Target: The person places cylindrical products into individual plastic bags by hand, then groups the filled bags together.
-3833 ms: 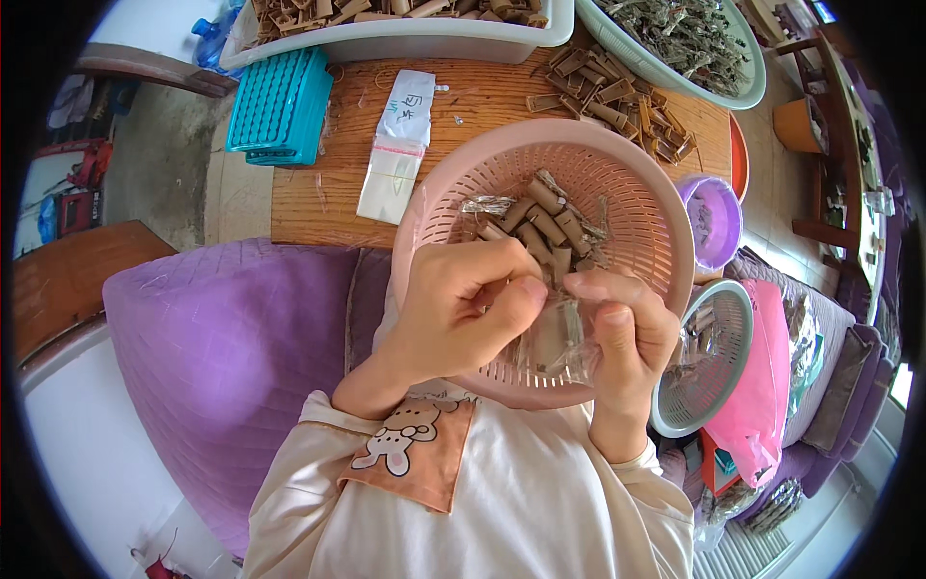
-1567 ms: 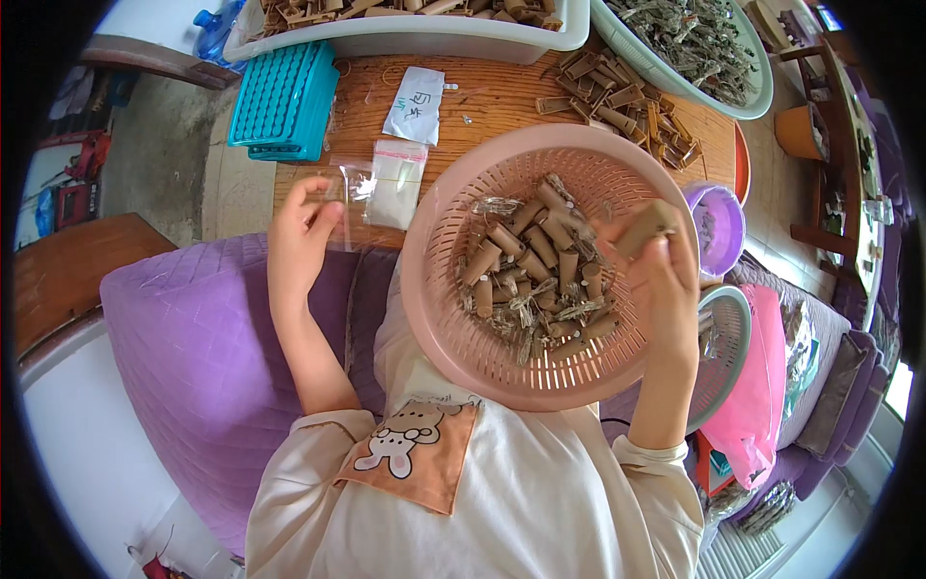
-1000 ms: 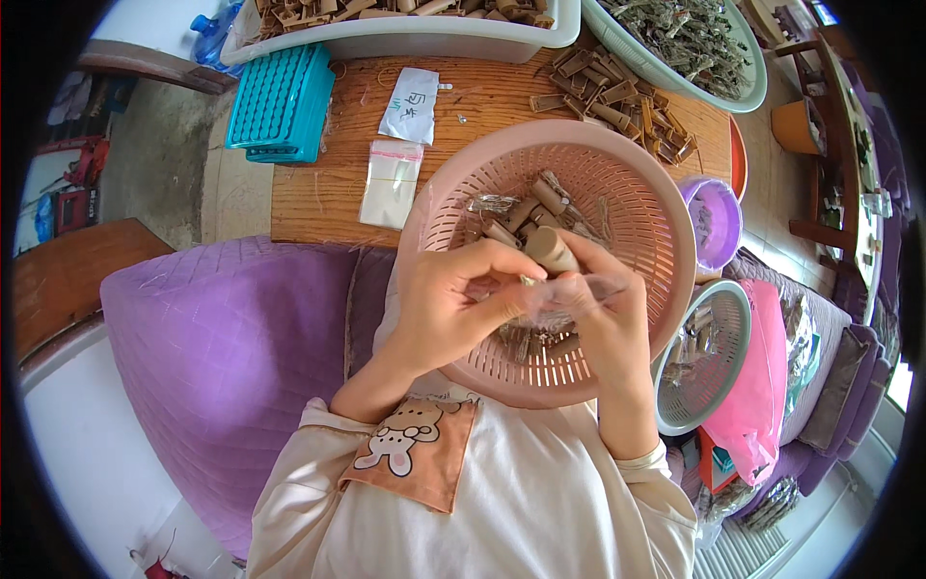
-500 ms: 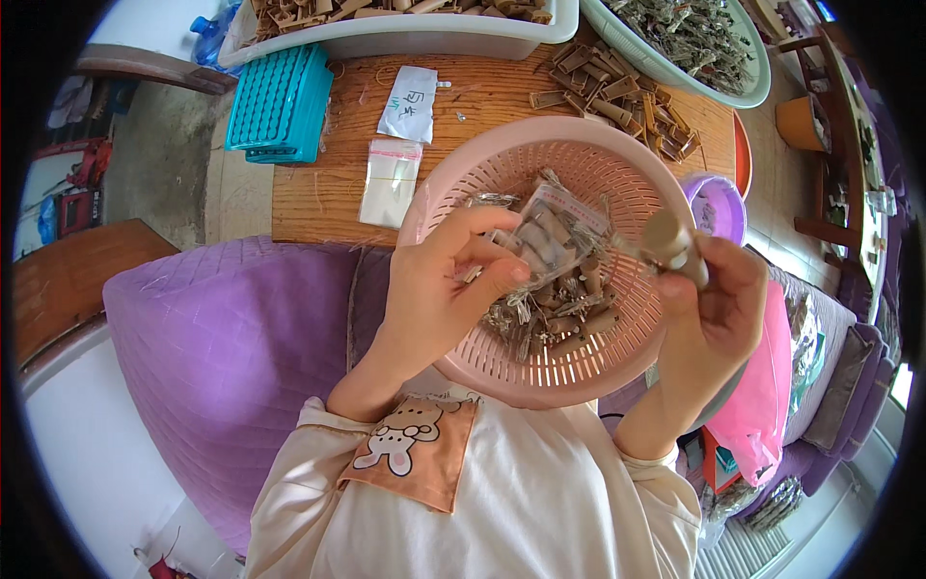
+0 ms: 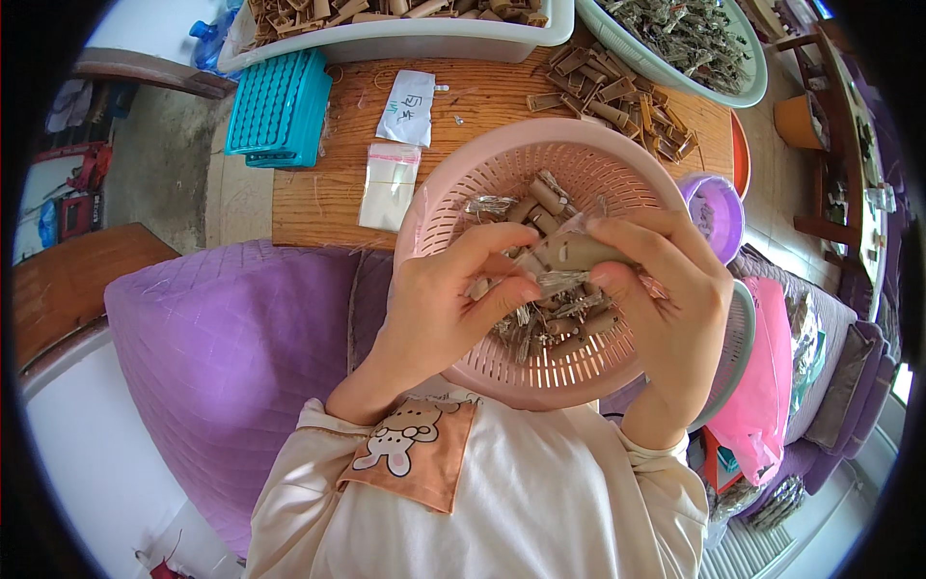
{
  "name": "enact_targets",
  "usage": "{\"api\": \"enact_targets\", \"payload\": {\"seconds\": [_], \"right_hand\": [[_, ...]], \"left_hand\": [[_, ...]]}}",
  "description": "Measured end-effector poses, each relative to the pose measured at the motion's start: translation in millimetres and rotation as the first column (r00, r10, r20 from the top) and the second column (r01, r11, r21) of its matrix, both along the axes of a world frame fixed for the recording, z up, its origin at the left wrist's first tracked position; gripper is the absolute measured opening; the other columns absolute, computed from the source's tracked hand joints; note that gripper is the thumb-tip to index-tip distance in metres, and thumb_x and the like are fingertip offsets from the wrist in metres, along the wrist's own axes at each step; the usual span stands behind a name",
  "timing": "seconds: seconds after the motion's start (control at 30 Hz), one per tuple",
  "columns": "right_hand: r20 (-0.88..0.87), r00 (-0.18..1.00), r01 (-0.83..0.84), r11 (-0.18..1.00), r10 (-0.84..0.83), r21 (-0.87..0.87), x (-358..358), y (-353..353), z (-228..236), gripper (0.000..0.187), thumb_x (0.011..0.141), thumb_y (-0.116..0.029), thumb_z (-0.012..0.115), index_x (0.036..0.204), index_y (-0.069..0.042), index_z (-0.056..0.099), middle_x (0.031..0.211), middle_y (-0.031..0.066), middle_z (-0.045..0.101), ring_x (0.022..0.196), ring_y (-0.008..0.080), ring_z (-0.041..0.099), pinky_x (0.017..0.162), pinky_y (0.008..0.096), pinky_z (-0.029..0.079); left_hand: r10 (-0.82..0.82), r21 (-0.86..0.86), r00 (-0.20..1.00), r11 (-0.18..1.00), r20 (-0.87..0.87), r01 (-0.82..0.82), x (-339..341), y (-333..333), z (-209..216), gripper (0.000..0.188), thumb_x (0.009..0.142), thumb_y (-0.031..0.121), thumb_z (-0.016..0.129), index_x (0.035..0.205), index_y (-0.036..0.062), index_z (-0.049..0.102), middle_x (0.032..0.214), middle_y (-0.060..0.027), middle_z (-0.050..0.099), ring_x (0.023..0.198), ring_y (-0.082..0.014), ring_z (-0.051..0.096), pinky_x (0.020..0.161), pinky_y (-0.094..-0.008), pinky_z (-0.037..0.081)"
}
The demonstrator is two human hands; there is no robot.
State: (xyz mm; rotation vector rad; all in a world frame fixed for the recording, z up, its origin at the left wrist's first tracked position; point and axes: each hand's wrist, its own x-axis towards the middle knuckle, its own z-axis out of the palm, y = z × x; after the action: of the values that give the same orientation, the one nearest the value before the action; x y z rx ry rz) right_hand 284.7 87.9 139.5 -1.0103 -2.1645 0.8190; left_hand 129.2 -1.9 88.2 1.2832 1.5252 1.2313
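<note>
Over a pink slotted basket (image 5: 473,154), my two hands meet around a small clear plastic bag (image 5: 562,283). The fingers of my left hand (image 5: 453,289) pinch its left side. My right hand (image 5: 670,285) grips a short olive-brown tube piece (image 5: 582,253) between thumb and fingers, against or inside the bag; the overlap hides which. Under my hands, the basket holds more brown tube pieces (image 5: 548,196) and clear-wrapped dry bundles (image 5: 521,333). My right fingers partly cover the bag's far side.
Flat clear bags (image 5: 391,185) and a handwritten paper (image 5: 406,108) lie on the wooden table (image 5: 318,207). Teal baskets (image 5: 280,106) stand left. Behind are a white bin (image 5: 415,43) of brown pieces, a loose pile (image 5: 617,96) and a pale green basket (image 5: 748,87). A purple tub (image 5: 716,217) sits right.
My right hand has moved left with the tube piece, bringing it to the bag in my left hand. The bag has turned and is now mostly covered by my fingers.
</note>
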Motion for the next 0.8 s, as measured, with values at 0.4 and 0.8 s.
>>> {"api": "enact_targets", "payload": {"seconds": [0.4, 0.8], "right_hand": [[0.032, 0.963, -0.252, 0.931, 0.269, -0.264, -2, 20, 2, 0.02, 0.061, -0.008, 0.07, 0.075, -0.002, 0.057, 0.063, 0.0069, 0.056, 0.054, 0.0195, 0.056, 0.05, 0.0275, 0.044], [-0.036, 0.891, -0.452, 0.874, 0.453, -0.179, -2, 27, -9, 0.024, 0.06, 0.001, 0.066, 0.084, -0.001, 0.063, 0.082, 0.0087, 0.059, 0.073, 0.0215, 0.058, 0.063, 0.0297, 0.047]], "left_hand": [[-0.072, -0.058, 0.832, 0.991, 0.55, 0.124, 6, -1, -9, 0.038, 0.077, 0.011, 0.065, 0.107, -0.0068, 0.05, 0.103, -0.0128, 0.056, 0.096, -0.0167, 0.055, 0.085, -0.0273, 0.044], [-0.094, -0.134, 0.757, 0.963, 0.647, 0.235, 6, 4, -6, 0.041, 0.075, 0.008, 0.066, 0.11, -0.0058, 0.048, 0.095, -0.0097, 0.058, 0.09, -0.0128, 0.056, 0.079, -0.0248, 0.046]]}}
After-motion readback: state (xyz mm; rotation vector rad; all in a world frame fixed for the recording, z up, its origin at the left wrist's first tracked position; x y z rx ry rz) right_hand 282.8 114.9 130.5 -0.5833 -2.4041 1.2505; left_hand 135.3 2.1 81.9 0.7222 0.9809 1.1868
